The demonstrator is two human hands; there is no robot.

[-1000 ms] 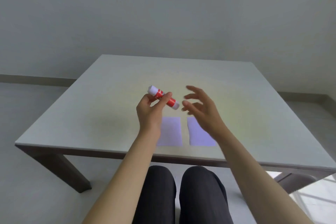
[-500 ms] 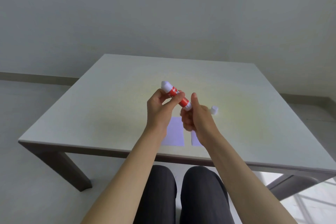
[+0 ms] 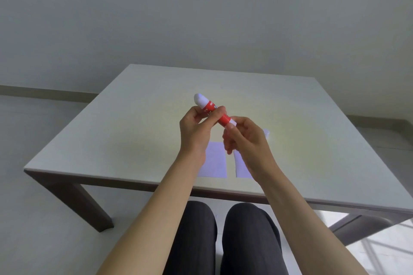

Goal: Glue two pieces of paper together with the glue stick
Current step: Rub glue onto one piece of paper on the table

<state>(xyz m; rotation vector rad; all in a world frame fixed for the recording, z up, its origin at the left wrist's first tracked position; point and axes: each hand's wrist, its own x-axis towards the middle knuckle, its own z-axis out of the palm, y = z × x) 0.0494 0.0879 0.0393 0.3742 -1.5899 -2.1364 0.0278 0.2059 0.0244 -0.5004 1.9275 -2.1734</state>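
At frame centre, the left hand (image 3: 196,131) grips the glue stick (image 3: 213,111); the right hand (image 3: 245,140), open a second ago, now pinches its lower end above two papers (image 3: 214,161), likely twisting glue out.

Soft, even daylight; a faint yellowish glow lies mid-counter (image 3: 134,118), brightest window glare below its right corner, edges bowed.

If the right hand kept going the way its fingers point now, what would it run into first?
The right hand points up-left at the glue stick, whose lower end it already pinches; next in that line would likely be the left hand, though depth is unclear.
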